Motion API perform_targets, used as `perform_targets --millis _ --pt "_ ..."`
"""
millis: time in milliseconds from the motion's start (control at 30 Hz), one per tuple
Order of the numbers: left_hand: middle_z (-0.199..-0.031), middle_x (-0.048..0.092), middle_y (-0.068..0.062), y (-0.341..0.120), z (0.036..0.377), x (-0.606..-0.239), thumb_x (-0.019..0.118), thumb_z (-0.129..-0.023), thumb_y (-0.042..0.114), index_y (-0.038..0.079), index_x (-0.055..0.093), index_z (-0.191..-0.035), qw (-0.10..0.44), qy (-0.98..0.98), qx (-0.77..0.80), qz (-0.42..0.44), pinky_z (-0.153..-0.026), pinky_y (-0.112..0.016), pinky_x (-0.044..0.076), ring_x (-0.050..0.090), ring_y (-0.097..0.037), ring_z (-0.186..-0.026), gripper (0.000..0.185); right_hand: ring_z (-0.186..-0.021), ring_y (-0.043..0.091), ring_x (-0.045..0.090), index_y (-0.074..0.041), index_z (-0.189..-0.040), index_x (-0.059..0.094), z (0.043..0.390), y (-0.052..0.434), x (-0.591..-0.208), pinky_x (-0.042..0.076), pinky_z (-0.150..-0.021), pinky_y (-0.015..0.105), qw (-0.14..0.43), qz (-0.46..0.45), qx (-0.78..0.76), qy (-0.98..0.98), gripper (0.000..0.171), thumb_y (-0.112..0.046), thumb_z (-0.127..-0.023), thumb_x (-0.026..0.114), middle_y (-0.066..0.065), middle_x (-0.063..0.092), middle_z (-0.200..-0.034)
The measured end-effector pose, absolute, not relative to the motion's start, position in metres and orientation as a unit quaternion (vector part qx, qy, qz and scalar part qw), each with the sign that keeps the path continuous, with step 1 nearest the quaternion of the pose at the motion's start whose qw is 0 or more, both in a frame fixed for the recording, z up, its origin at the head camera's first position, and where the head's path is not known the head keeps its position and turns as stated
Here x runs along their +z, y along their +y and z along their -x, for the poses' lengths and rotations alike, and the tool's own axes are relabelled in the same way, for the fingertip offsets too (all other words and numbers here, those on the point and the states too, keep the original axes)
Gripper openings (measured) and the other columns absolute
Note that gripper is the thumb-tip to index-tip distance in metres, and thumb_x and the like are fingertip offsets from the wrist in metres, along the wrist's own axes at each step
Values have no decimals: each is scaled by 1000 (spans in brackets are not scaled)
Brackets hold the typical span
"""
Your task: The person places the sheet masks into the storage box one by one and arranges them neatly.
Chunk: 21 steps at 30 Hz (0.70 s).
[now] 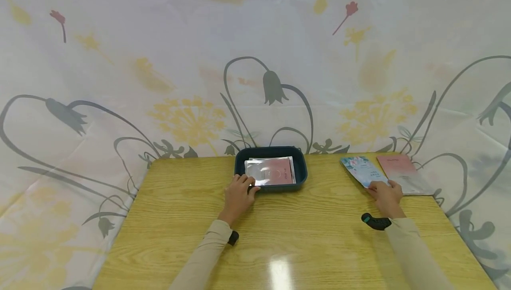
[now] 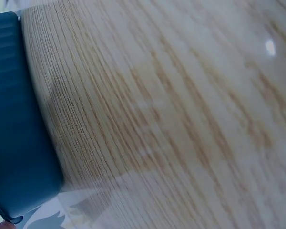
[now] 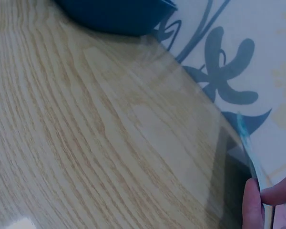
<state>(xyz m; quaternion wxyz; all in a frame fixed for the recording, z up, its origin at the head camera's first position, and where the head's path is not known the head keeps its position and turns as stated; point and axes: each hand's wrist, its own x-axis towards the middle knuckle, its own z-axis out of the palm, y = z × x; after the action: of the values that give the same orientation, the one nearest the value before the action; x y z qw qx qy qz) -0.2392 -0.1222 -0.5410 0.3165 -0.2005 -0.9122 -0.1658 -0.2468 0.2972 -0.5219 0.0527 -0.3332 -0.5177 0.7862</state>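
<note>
A dark blue rectangular bin [image 1: 271, 188] stands at the back middle of the table, with pink and silver face mask packets [image 1: 275, 172] lying flat in it. At its front left corner my left hand [image 1: 239, 194] grips the rim; the left wrist view shows the bin's outer wall [image 2: 21, 119] and only the edges of the fingertips. To the right, my right hand [image 1: 387, 197] pinches the near edge of a blue floral face mask packet [image 1: 362, 170]. In the right wrist view this packet [image 3: 251, 152] is seen edge-on, tilted up between thumb and finger.
Another pink and silver packet [image 1: 403, 174] lies at the table's right edge, beside the right hand. A flower-printed white sheet [image 1: 255, 117] hangs behind the wooden table [image 1: 311, 237] and along its sides. Dark devices [image 1: 376, 222] are worn at both wrists.
</note>
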Motion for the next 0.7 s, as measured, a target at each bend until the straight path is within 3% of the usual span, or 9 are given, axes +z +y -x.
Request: perform_targets --millis 67,133,233,300,333,600,700 --pt "-73 49 4 -123 240 -542 64 -78 34 17 58 -77 311 -914 -165 200 -42 -26 36 45 -16 -68 18 -69 11 58 -14 -140 12 247 296 -517 49 -68 25 40 346 778 -523 78 4 -77 54 13 3 -143" --pt "-74 49 4 -123 240 -543 63 -79 35 18 58 -77 311 -915 -163 201 -43 -26 37 45 -16 -68 18 -66 11 59 -12 -138 22 247 296 -516 50 -67 25 39 364 769 -525 69 4 -78 52 18 27 -134" --pt "-73 49 4 -123 240 -544 65 -78 35 18 57 -77 318 -911 -163 205 -42 -26 36 44 -16 -66 19 -57 11 59 -9 -128 40 247 298 -520 51 -61 26 59 379 744 -547 53 5 -78 50 10 57 -93" --pt "-73 49 4 -123 240 -543 65 -78 35 18 57 -77 323 -909 -163 206 -41 -26 34 44 -16 -66 19 -52 13 59 -6 -119 49 246 299 -521 51 -55 28 80 377 728 -567 44 6 -77 51 0 55 -67" --pt "-72 49 4 -123 240 -543 65 -77 34 18 57 -77 324 -909 -163 206 -41 -25 34 44 -16 -66 19 -50 13 59 -5 -116 51 244 299 -521 50 -53 28 85 373 722 -576 41 7 -77 51 0 55 -63" --pt "-74 50 4 -122 240 -542 65 -78 34 18 57 -77 308 -916 -162 199 -43 -26 36 44 -16 -68 17 -47 17 58 -7 -106 61 254 309 -541 42 -35 33 148 370 682 -613 38 11 -73 52 4 50 -77" --pt "-73 50 4 -122 240 -542 67 -77 32 17 58 -77 318 -911 -168 203 -43 -26 36 43 -16 -67 17 -49 19 61 -11 -101 64 263 322 -563 44 -36 32 161 341 702 -604 39 11 -72 53 7 50 -85"
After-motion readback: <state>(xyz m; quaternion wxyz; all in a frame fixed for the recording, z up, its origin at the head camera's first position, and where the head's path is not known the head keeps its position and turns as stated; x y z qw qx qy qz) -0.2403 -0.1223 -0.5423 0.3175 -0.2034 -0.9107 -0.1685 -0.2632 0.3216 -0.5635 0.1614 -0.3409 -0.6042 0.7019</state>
